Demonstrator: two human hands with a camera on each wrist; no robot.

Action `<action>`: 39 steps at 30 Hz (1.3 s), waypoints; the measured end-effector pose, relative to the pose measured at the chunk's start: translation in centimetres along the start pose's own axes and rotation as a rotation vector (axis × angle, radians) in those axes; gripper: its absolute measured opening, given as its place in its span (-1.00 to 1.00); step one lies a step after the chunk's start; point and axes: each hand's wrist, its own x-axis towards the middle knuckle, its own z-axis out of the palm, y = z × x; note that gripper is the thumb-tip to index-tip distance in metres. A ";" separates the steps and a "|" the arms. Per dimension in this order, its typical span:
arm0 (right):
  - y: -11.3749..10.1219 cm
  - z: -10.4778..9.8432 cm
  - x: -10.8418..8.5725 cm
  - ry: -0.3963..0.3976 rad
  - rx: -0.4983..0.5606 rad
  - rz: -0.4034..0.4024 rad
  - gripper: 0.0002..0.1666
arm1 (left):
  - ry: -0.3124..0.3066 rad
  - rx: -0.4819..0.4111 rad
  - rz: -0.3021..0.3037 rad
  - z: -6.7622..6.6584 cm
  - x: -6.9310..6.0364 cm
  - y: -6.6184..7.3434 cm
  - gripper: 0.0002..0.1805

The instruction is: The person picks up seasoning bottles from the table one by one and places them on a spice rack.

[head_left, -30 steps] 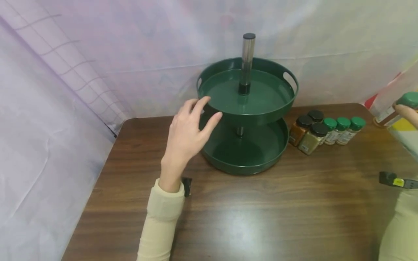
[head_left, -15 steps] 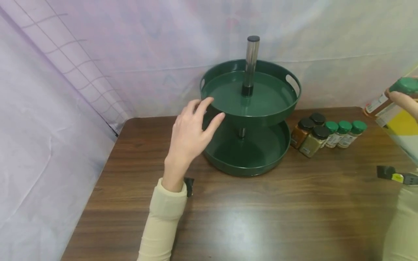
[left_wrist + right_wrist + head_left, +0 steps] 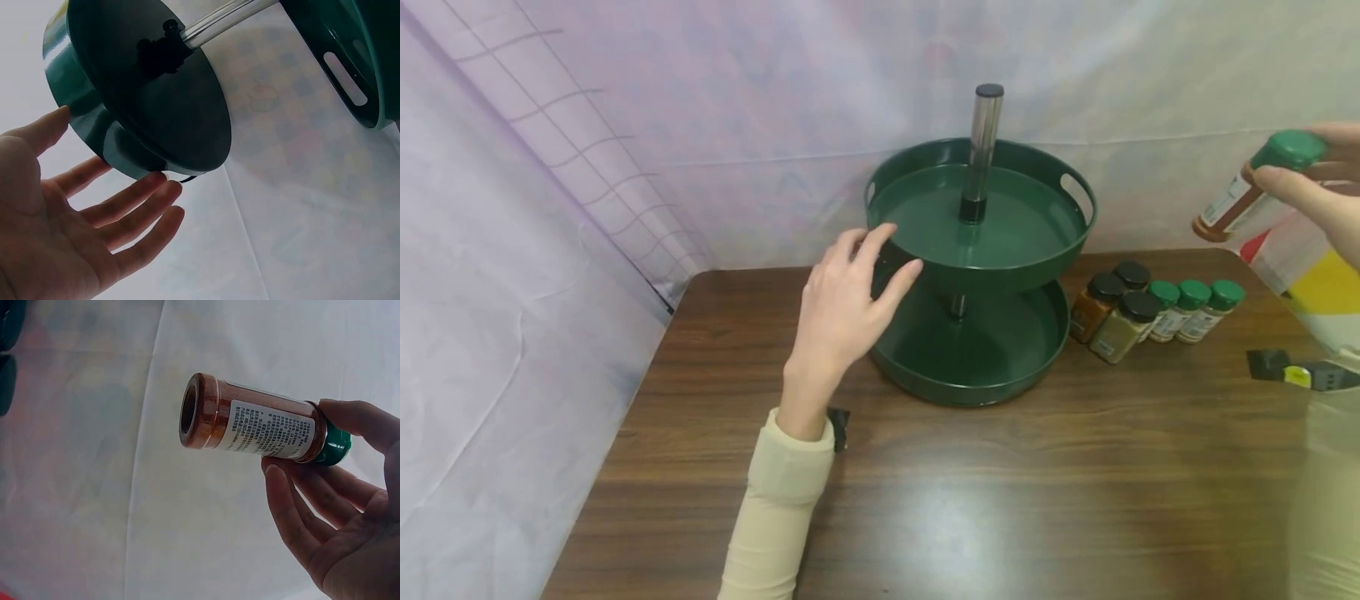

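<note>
The right hand (image 3: 1330, 179) pinches a spice jar (image 3: 1236, 200) near its green lid; reddish-brown contents show through its wall beside a white printed label. The jar hangs tilted in the air, base lower than lid, well apart from the two-tier stand. The left hand (image 3: 842, 308), fingers spread and loosely bent, is at the outer wall of the upper tray (image 3: 1030, 217); both that and the lower tray (image 3: 1000, 354) show their green floors round the metal pole (image 3: 985, 137).

Close to the stand's right side are three black-lidded jars, one with orange-brown contents (image 3: 1090, 308), one with pale green (image 3: 1116, 335), the third partly hidden. Three green-lidded jars (image 3: 1198, 321) stand just beside them.

The surface (image 3: 1037, 483) has its back edge just behind the stand; open wood stretches widely in front, with a narrower strip to the left.
</note>
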 end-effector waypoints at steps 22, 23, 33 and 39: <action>-8.4 3.0 4.2 -0.023 0.299 -0.065 -0.54 | 0.009 0.012 0.008 0.4 0.3 0.2 -0.37; -8.5 3.2 4.4 -0.035 0.300 -0.062 -0.54 | 0.010 0.012 0.008 0.4 0.3 0.2 -0.37; -9.4 5.3 6.1 -0.175 0.301 -0.056 -0.52 | 0.003 0.013 0.000 0.7 0.4 0.5 -0.36; -9.3 6.7 7.0 -0.276 0.239 -0.034 -0.49 | -0.009 0.011 -0.013 0.7 0.4 0.6 -0.35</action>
